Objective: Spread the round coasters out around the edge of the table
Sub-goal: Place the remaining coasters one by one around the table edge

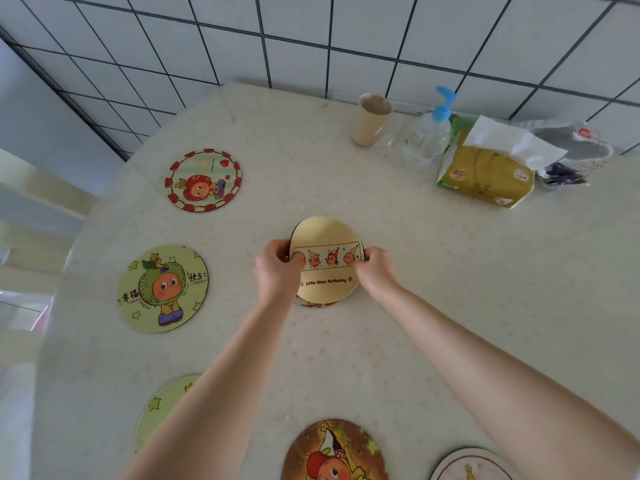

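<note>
Head view looks down on a pale speckled table (433, 271) set against a tiled wall. Along the left edge, three round coasters lie flat and well apart: a red-bordered coaster (203, 180) at the far left, a green character coaster (163, 289) nearer, and a pale green coaster (162, 407) nearest, partly hidden by the left forearm. At the table centre, the left hand (277, 270) pinches the left rim of a yellow coaster (325, 259), fingers curled closed on its edge. This coaster is tilted, its far edge raised, and sits between both hands. Beneath its near edge, a sliver of another coaster (311, 304) shows on the table. The right hand (375, 271) grips the right rim of the yellow coaster, fingertips closed on it. At the near edge lie a brown starry coaster (334, 452) and, to its right, a white coaster (471, 465), cut by the frame. At the far right stand a beige cup (371, 119), a pump bottle (429, 133) and a tissue pack (485, 174).
</note>
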`<move>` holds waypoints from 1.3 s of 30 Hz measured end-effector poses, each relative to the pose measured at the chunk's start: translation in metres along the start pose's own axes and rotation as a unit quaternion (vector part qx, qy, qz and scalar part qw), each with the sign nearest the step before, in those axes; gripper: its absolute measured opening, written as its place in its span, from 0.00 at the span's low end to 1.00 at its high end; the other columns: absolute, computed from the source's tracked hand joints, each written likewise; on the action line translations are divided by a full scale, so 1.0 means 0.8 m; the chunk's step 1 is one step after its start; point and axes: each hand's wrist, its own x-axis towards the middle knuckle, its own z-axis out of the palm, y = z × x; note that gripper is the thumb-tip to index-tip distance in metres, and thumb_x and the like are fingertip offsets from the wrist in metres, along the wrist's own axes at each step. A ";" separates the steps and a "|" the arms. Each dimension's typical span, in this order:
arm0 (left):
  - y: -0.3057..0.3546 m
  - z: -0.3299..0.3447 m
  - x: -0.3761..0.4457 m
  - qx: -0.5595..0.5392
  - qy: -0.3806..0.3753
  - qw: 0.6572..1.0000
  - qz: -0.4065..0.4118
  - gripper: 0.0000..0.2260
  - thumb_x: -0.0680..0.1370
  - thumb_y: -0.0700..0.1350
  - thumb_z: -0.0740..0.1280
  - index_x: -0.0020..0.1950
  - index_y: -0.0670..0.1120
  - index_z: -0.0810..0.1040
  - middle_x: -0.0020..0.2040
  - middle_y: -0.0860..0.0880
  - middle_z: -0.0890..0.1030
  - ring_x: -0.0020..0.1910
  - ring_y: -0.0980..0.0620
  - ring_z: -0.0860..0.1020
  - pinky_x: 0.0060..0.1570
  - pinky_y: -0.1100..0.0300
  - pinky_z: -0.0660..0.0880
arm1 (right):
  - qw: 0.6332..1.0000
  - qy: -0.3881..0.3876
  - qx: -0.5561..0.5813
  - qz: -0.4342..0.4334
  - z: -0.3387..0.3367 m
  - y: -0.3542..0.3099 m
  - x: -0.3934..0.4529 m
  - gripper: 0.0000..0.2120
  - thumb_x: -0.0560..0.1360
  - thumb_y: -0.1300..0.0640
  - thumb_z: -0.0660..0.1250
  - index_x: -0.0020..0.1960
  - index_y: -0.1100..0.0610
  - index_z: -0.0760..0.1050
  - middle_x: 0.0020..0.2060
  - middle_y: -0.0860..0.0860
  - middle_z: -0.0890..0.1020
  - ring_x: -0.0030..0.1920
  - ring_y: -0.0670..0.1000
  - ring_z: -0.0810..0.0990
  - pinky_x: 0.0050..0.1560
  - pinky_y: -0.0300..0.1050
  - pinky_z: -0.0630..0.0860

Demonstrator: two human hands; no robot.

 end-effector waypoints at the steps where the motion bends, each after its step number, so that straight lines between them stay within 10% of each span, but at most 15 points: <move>1: 0.000 0.002 0.002 0.012 0.002 1.000 -0.001 0.12 0.72 0.36 0.68 0.49 0.52 0.79 0.41 0.57 0.80 0.44 0.53 0.79 0.34 0.66 0.70 | 1.000 -0.001 0.005 0.003 -0.001 0.000 0.001 0.06 0.73 0.65 0.58 0.38 0.58 0.69 0.33 0.52 0.73 0.38 0.55 0.71 0.29 0.42 0.62; 8: -0.015 0.002 0.016 0.141 0.032 0.989 -0.033 0.18 0.75 0.36 0.63 0.63 0.48 0.76 0.62 0.46 0.71 0.63 0.44 0.67 0.60 0.51 0.71 | 0.998 -0.031 0.040 0.023 -0.003 -0.003 0.000 0.07 0.72 0.65 0.58 0.42 0.56 0.72 0.32 0.50 0.73 0.31 0.49 0.68 0.28 0.40 0.61; 17: -0.015 -0.006 0.007 0.044 0.043 0.996 -0.060 0.15 0.70 0.38 0.73 0.56 0.48 0.78 0.57 0.48 0.76 0.52 0.46 0.77 0.47 0.52 0.78 | 0.990 -0.052 0.127 0.028 -0.002 -0.002 0.000 0.15 0.72 0.67 0.58 0.53 0.56 0.77 0.53 0.57 0.81 0.54 0.59 0.81 0.54 0.58 0.81; 23: -0.010 -0.003 -0.017 -0.040 -0.015 0.994 -0.100 0.13 0.68 0.34 0.73 0.46 0.47 0.75 0.40 0.51 0.81 0.38 0.53 0.77 0.35 0.60 0.72 | 0.993 -0.041 0.108 0.005 -0.015 0.011 -0.018 0.16 0.73 0.67 0.55 0.55 0.58 0.75 0.39 0.50 0.78 0.38 0.51 0.74 0.33 0.41 0.69; 39: -0.045 0.110 -0.227 -0.041 -0.053 0.994 -0.089 0.12 0.68 0.38 0.75 0.44 0.50 0.76 0.43 0.51 0.81 0.40 0.55 0.78 0.35 0.62 0.73 | 0.987 -0.016 0.156 0.025 -0.160 0.188 -0.099 0.14 0.71 0.67 0.56 0.51 0.60 0.77 0.39 0.54 0.78 0.37 0.52 0.72 0.37 0.44 0.68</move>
